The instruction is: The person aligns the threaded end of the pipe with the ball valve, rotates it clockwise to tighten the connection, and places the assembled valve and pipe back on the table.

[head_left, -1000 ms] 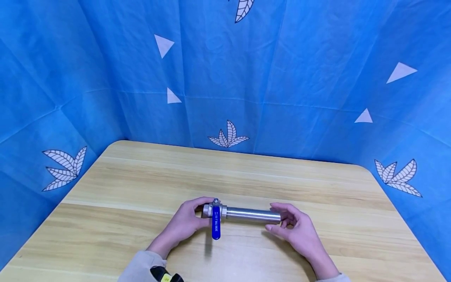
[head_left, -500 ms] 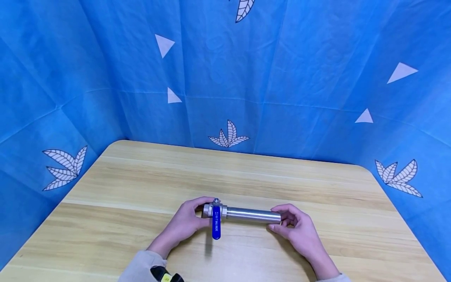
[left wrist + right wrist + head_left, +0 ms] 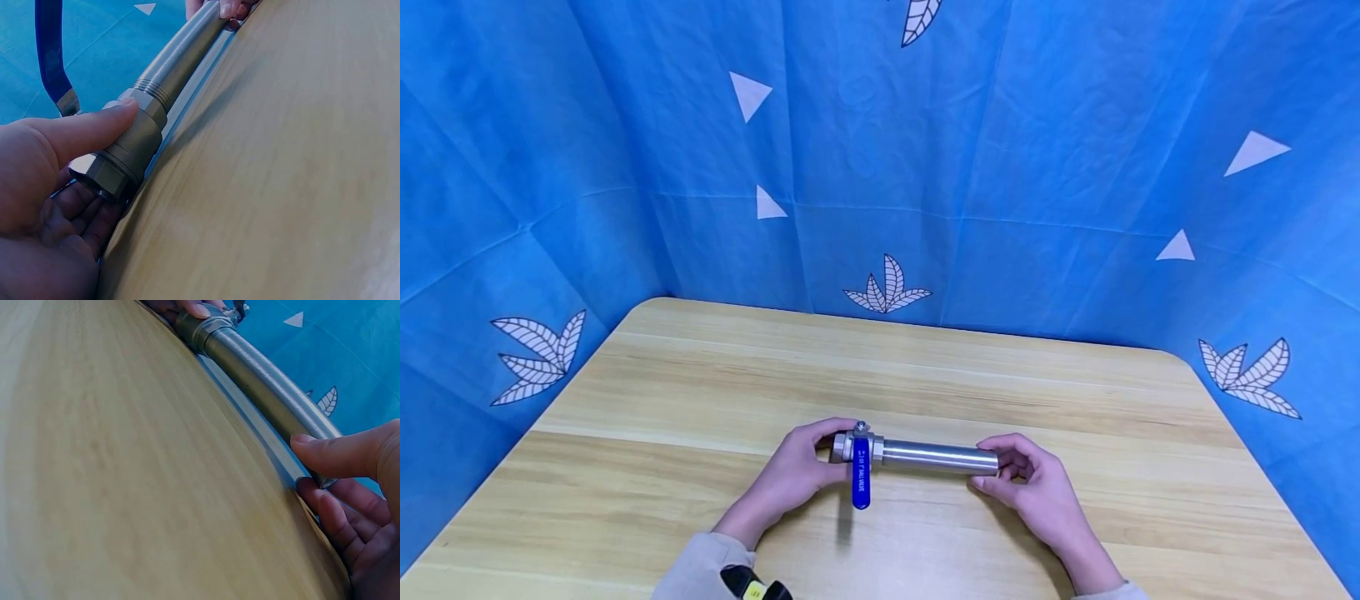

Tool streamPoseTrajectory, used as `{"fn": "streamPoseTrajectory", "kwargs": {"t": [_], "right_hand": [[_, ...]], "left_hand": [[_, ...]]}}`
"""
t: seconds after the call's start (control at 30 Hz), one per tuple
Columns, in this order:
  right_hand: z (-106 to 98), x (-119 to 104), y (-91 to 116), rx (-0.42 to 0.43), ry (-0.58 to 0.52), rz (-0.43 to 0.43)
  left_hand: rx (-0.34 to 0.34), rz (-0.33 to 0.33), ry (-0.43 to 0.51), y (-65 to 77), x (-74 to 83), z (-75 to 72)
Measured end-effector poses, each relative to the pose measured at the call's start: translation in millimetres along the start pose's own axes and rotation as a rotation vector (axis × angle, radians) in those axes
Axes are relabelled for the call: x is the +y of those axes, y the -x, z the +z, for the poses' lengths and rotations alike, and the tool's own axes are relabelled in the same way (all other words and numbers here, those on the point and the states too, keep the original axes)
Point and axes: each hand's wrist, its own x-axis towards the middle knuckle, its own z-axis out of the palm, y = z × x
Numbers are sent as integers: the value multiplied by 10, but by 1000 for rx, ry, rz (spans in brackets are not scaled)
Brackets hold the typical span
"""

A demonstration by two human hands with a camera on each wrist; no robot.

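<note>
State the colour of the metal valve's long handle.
Blue with pale lettering; the head view shows the long handle best.

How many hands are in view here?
2: the left hand holds the blue-handled valve; the right hand holds the free end of the metal pipe. No other hand shows.

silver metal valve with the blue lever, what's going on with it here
A person's left hand grips a silver metal ball valve with a flat blue lever handle that points toward the person. The right hand holds the free end of a straight, silver metal pipe whose other end meets the valve. Some threads show at that joint in the left wrist view. Both pieces are held roughly level, just above a light wood-grain table.
</note>
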Motion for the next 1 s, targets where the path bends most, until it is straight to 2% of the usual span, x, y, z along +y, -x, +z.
{"fn": "streamPoseTrajectory", "kwargs": {"t": [0.17, 0.47, 0.73, 1.0], "right_hand": [[14, -9, 4, 19, 6, 47], [50, -19, 4, 72, -23, 56], [54, -40, -14, 73, -7, 53], [65, -38, 3, 76, 7, 72]], "left_hand": [[0, -5, 20, 3, 0, 12], [14, -6, 26, -18, 17, 20], [13, 1, 17, -30, 35, -13], [13, 5, 44, -5, -25, 8]]}}
